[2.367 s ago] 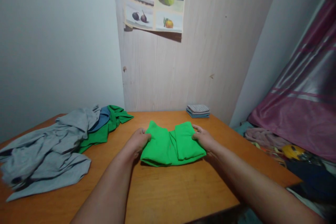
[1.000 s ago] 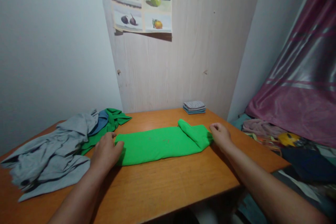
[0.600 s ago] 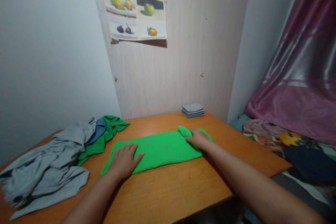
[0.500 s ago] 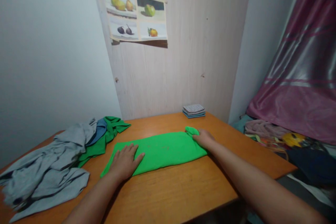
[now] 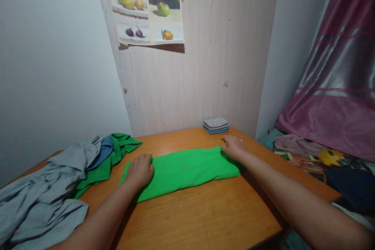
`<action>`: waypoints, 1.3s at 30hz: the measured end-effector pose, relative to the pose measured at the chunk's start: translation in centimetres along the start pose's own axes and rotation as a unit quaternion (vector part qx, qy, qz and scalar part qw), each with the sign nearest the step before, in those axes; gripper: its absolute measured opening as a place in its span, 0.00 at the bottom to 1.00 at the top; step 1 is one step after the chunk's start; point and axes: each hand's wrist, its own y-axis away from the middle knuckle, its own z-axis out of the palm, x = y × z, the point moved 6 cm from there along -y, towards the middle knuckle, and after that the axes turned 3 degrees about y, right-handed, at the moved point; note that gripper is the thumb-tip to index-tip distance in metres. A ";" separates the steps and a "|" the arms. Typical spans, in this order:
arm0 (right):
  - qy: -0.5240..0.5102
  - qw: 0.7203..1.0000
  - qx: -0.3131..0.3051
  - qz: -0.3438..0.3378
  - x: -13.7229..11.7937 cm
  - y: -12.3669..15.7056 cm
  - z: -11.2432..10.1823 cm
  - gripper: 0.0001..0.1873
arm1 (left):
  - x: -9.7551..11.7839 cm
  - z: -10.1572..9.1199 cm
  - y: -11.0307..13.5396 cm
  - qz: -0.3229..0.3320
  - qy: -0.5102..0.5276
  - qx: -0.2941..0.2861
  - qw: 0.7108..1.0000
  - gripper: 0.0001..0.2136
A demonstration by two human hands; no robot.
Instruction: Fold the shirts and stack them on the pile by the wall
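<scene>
A bright green garment [image 5: 187, 170], folded into a long flat strip, lies across the table in front of me. My left hand [image 5: 141, 170] rests palm down on its left end, with the fingers bent loosely over the cloth and the thumb largely out of sight. At the far right corner of the strip is my right hand [image 5: 234, 147], its fingers stretched to the left and apart. The fingertips are at the cloth's edge, and no fold is pinched between them. Small faint marks show near the middle of the green cloth.
A crumpled heap of grey clothing [image 5: 52, 187], with blue and darker green pieces, covers the table's left side. A small folded stack of cloths [image 5: 216, 125] sits at the back of the wooden table [image 5: 199, 218]. Beyond the right edge lie piled fabrics [image 5: 299, 144] under a pink curtain [image 5: 331, 113].
My right hand has let go of the bunched far right corner, which now lies flatter. My left hand's spread fingers have drawn together on the left end. The view has shifted slightly.
</scene>
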 end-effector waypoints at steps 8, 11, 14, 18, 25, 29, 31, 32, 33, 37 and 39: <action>-0.023 0.983 -0.110 -0.144 -4.5 -1.1 3.5 0.35 | -1.2 0.4 -3.3 0.030 -0.001 -0.041 0.999 0.25; -0.012 0.981 -0.122 -0.150 -5.0 -1.8 3.7 0.36 | -1.4 0.1 -3.5 0.038 -0.008 -0.029 0.999 0.23; 0.006 0.981 -0.128 -0.148 -5.4 -2.4 3.6 0.29 | -1.0 -0.5 -3.2 0.057 -0.013 -0.014 0.998 0.16; 0.023 0.979 -0.127 -0.160 -6.1 -2.6 3.3 0.14 | -0.3 -1.5 -2.0 0.081 -0.014 0.015 0.997 0.11; 0.006 0.979 -0.117 -0.164 -6.2 -1.8 2.7 0.10 | -0.2 -2.7 -0.4 0.086 -0.004 0.052 0.995 0.13; 0.014 0.980 -0.096 -0.173 -6.5 -0.9 1.4 0.17 | -0.4 -3.4 0.2 0.081 -0.008 0.053 0.995 0.14; 0.026 0.978 -0.090 -0.185 -6.9 -0.2 0.4 0.21 | -0.4 -4.0 0.7 0.089 -0.018 0.059 0.994 0.14; 0.033 0.977 -0.089 -0.189 -7.0 0.3 -0.1 0.20 | -0.4 -4.5 1.0 0.094 -0.023 0.063 0.993 0.15; 0.041 0.976 -0.088 -0.195 -7.1 0.9 -0.7 0.17 | -0.3 -4.9 1.5 0.101 -0.026 0.067 0.992 0.16; 0.080 0.960 -0.037 -0.266 -7.0 4.5 -4.2 0.06 | 0.4 -7.1 4.7 0.161 -0.020 0.051 0.985 0.21; 0.083 0.946 -0.008 -0.313 -6.6 7.2 -6.0 0.06 | 0.7 -8.0 7.2 0.191 -0.025 0.038 0.981 0.24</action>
